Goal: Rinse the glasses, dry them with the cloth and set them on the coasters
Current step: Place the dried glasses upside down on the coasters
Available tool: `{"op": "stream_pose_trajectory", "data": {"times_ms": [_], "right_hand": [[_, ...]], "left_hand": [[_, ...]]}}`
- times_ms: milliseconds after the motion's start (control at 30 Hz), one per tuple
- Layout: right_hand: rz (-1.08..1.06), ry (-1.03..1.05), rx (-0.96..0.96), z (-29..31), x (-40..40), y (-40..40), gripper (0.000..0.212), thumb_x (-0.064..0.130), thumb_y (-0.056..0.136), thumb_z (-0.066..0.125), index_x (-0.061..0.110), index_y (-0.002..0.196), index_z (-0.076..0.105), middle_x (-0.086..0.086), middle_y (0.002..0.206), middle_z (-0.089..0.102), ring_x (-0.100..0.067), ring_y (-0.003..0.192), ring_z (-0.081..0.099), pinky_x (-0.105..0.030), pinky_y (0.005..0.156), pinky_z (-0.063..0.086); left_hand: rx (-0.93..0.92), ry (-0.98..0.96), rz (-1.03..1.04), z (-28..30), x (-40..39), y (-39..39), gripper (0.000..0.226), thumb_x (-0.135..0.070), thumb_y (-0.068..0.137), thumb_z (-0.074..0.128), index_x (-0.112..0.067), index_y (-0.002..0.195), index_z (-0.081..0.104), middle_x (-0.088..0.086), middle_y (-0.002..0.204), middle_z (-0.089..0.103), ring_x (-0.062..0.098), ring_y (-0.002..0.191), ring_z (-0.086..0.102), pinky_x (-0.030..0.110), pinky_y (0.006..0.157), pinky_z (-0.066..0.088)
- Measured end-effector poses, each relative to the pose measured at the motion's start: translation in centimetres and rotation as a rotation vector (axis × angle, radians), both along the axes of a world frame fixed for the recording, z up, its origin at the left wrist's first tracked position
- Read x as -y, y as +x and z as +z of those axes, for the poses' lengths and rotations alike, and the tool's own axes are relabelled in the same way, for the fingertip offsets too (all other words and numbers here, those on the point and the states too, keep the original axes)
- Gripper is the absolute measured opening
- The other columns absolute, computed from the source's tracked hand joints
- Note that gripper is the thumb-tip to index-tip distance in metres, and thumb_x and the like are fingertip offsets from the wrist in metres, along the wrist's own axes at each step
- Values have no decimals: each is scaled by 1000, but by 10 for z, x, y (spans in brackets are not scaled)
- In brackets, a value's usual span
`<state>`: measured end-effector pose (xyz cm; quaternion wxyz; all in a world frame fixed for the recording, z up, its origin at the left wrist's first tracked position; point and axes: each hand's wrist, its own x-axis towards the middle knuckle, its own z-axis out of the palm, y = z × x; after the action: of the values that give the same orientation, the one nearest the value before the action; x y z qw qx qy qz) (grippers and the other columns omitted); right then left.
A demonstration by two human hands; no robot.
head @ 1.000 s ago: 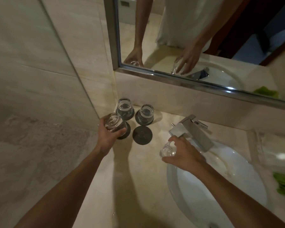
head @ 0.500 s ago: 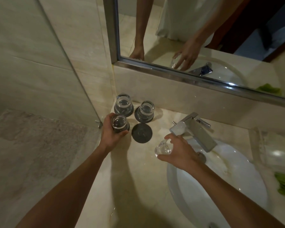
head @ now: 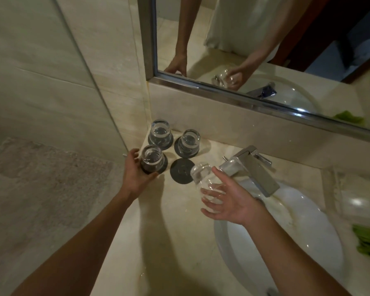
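Several dark round coasters lie in the counter's back left corner. Two clear glasses (head: 160, 133) (head: 188, 140) stand upturned on the back pair. My left hand (head: 135, 174) grips a third glass (head: 151, 159) that sits on the front left coaster (head: 163, 164). The front right coaster (head: 181, 171) is bare. My right hand (head: 226, 199), palm up, holds a fourth glass (head: 203, 178) tilted on its side just right of that bare coaster. The green cloth (head: 368, 241) lies at the counter's right edge.
A white basin (head: 308, 242) fills the lower right, with a square chrome tap (head: 252, 167) at its back. A clear tray (head: 355, 193) sits right of the basin. A framed mirror (head: 244, 99) runs along the back wall; a glass panel stands at the left.
My left hand lowered its glass onto the front left coaster. My right hand moved left from the tap, turned palm up, and tipped its glass toward the bare coaster.
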<state>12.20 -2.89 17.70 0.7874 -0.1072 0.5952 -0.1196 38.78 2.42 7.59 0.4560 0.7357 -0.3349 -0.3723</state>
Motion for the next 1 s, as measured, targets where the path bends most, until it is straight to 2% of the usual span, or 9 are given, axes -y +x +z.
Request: {"op": "stream_pose_trajectory", "data": {"times_ms": [133,300,367,467,567,633,733,867,1000], "right_hand": [[26,-34,146,-9,-6,8,67,44,69,89,12,122,64,-16,110,70,-30,91,66,-38,85,52],[31,-235,97,-18,-3,36,34,31,77,80,18,106,70,-8,113,71,-24,103,68,-36,86,50],[61,-421,-92,-29,3,50,41,24,78,83,23,112,60,-5,116,71,-19,102,71,-33,81,53],[89,-651,-321,-42,9,67,74,25,66,91,27,122,43,-1,115,67,-16,100,68,-30,81,55],[218,-860,-431,-49,10,76,79,24,63,92,36,118,37,14,108,59,-9,99,61,-27,84,51],[285,-977,-463,-56,11,81,79,21,63,92,38,116,36,15,108,57,-7,98,60,-24,83,48],[335,-1035,-492,-67,12,86,79,19,62,92,36,114,36,8,112,59,-14,102,61,-28,86,49],[391,-1051,-502,-77,12,86,79,17,61,93,33,113,36,1,115,61,-18,104,61,-29,83,47],[474,-1019,-521,-81,16,83,89,20,57,96,34,117,33,-1,126,59,-20,113,57,-33,93,47]], "left_hand": [[150,-10,8,5,-7,0,96,-9,65,90,-15,142,32,11,136,39,24,117,47,40,100,48],[227,-43,-44,16,-20,-4,82,-13,74,85,-13,140,35,4,130,36,23,108,50,39,89,52],[243,-31,-64,17,-26,-6,79,-14,77,83,-13,140,35,6,131,36,22,103,51,37,83,53],[268,-30,-79,20,-31,-9,78,-13,77,83,-11,140,37,2,125,35,21,98,51,31,79,48],[284,-61,-80,19,-33,-9,76,-8,77,81,-10,140,38,2,124,35,20,98,51,30,80,49],[310,-82,-94,20,-33,-7,75,-5,77,80,-12,139,39,1,124,36,17,95,51,30,79,50],[381,-78,-167,23,-35,-5,74,-5,78,78,-18,141,40,3,126,38,13,93,52,29,77,51],[443,-52,-239,21,-36,-4,74,-6,79,76,-24,142,41,7,128,40,21,99,54,36,79,55],[414,15,-232,24,-34,-7,77,-7,79,74,-26,144,37,7,131,39,25,101,55,42,78,57]]}}
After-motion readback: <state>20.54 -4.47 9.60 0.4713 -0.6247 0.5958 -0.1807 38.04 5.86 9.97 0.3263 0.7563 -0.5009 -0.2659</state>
